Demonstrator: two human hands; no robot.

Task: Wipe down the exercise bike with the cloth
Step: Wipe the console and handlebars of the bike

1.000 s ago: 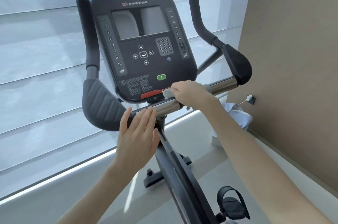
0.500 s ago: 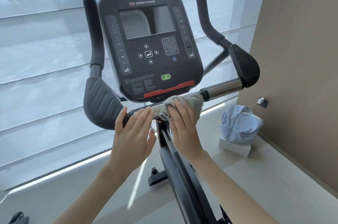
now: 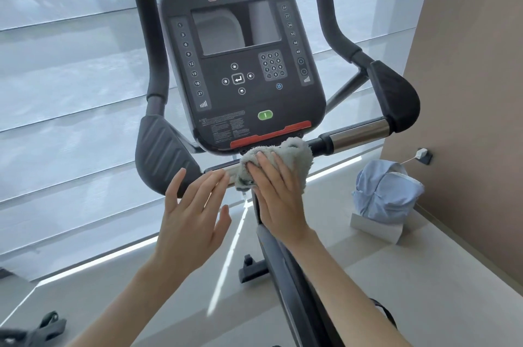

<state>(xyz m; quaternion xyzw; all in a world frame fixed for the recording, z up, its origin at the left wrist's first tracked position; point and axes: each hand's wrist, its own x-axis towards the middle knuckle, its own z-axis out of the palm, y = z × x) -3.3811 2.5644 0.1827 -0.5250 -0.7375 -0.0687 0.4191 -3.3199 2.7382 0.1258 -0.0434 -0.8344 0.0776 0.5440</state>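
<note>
The exercise bike fills the middle of the head view, its black console (image 3: 243,63) facing me above a chrome handlebar (image 3: 356,135). A grey fluffy cloth (image 3: 294,157) is bunched over the bar's centre, just under the console's red strip. My right hand (image 3: 276,196) presses on the cloth with straight fingers, covering its lower part. My left hand (image 3: 192,213) is beside it with fingers spread and straight, fingertips at the bar's left chrome section, holding nothing. Padded black elbow rests (image 3: 160,152) sit at both ends of the bar.
A light blue bag (image 3: 387,193) sits on a white box on the floor at the right, near a beige wall (image 3: 475,91) with a small socket. Shaded windows run behind the bike. The bike's frame (image 3: 285,276) descends between my arms. A dark pedal strap lies at the lower left.
My right hand slid the cloth from the right part of the bar to its centre and flattened onto it. My left hand stayed by the left chrome section. The view shifted left.
</note>
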